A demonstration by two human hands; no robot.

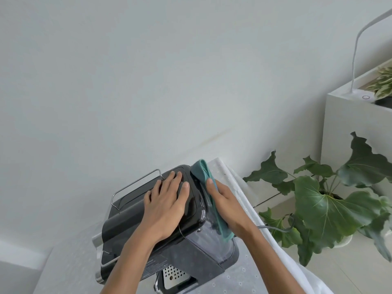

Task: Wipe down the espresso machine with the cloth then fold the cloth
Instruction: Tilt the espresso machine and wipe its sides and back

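A black espresso machine stands on a table covered with a white patterned cloth. My left hand lies flat on the machine's top, fingers spread, holding nothing. My right hand presses a teal cloth against the machine's right side, over the clear water tank. The cloth's upper end sticks out above my fingers and its lower end hangs past my wrist.
A metal rail runs along the machine's top left. A grey cable trails off to the right. A large-leafed potted plant stands on the floor at right, beside a white cabinet carrying a lamp and another plant. A wall lies behind.
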